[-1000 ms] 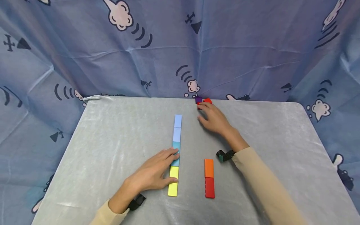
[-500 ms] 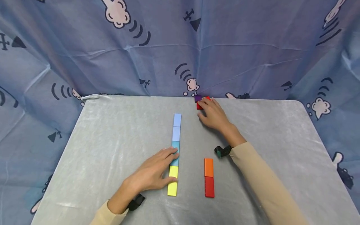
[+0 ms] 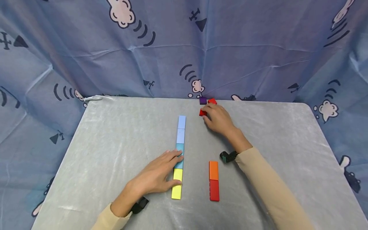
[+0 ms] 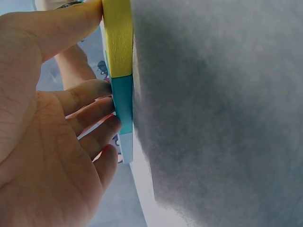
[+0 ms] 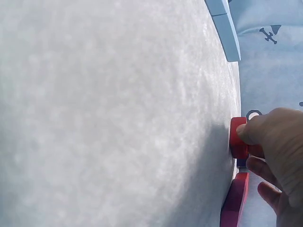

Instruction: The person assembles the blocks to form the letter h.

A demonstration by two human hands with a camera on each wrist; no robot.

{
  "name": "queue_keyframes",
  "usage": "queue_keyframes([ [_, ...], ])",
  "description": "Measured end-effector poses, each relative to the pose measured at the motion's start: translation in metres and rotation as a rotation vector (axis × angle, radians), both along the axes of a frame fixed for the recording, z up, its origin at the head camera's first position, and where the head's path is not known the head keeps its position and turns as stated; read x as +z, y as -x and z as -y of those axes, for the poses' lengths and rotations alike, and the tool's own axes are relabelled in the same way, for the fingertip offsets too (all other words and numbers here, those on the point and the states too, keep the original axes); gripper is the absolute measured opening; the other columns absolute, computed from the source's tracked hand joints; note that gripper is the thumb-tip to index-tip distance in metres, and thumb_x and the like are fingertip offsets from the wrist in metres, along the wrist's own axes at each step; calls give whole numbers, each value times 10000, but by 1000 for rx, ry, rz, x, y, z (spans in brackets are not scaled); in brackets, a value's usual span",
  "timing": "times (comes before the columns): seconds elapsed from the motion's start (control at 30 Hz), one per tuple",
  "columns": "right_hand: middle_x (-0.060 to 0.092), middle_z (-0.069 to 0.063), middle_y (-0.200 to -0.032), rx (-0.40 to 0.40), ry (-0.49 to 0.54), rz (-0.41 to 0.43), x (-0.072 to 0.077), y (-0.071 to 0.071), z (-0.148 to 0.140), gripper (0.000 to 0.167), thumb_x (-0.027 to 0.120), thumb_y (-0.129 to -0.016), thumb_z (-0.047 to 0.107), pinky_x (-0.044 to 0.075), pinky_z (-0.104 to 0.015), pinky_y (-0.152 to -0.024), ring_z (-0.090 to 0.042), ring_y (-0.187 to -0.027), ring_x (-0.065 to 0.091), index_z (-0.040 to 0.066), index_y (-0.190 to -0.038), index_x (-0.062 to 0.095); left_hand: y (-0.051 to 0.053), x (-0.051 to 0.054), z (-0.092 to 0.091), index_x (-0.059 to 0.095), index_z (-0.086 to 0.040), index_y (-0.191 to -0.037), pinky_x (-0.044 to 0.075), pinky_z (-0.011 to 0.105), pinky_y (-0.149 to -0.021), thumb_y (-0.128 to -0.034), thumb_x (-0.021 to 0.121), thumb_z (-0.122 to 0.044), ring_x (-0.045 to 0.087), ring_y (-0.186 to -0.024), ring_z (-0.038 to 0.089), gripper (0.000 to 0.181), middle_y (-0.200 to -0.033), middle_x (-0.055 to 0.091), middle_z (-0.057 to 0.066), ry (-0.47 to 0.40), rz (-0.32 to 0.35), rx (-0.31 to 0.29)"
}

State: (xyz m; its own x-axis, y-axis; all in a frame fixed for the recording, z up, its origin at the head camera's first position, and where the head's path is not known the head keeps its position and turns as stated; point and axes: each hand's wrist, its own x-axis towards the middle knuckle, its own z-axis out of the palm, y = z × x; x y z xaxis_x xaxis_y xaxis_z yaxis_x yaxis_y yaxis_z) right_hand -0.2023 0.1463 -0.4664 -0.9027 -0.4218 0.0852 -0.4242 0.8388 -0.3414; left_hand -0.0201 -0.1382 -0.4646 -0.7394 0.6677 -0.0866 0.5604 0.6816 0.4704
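My left hand (image 3: 156, 175) rests along a straight row of flat blocks, its fingertips on the teal block (image 3: 180, 147) and its thumb on the yellow block (image 3: 176, 191). In the left wrist view the fingers are nearly straight against the row's side. Light blue blocks (image 3: 180, 135) form the far end. Near the table's back edge, my right hand (image 3: 219, 119) pinches a small red block (image 5: 238, 137) between thumb and finger. Beyond that hand are a purple block (image 3: 203, 101) and another red block (image 3: 212, 101). Fingers partly cover the pinched block in the head view.
Right of the row, an orange block (image 3: 213, 170) and a red block (image 3: 214, 190) lie end to end. A grey cloth covers the table (image 3: 120, 127). Patterned blue curtain (image 3: 166, 64) hangs directly behind its back edge.
My right hand has taken hold of the small red block and drawn it slightly towards me, away from the purple block. My left hand has stayed on the row.
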Motion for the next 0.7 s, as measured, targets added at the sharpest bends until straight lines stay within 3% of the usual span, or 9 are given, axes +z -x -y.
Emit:
queue_keyframes([
  [0.27, 671, -204, -1374, 4, -3, -19, -1, -1, 1, 416, 716, -1007, 208, 509, -572, -1130, -405, -1245, 654, 14, -1374, 687, 1, 0, -1, 474, -33, -1578, 244, 413, -1366, -945, 785, -471, 371, -1603, 273, 831, -1690, 426, 108, -9, -13, -9],
  [0.7, 674, -181, -1265, 9, -13, 48, 3, -7, 0, 347, 697, -1017, 154, 536, -553, -1069, -363, -1171, 651, 18, -1336, 716, 1, -1, -2, 483, -20, -1569, 257, 431, -1362, -943, 792, -456, 385, -1596, 289, 823, -1677, 444, 124, -22, -32, -15],
])
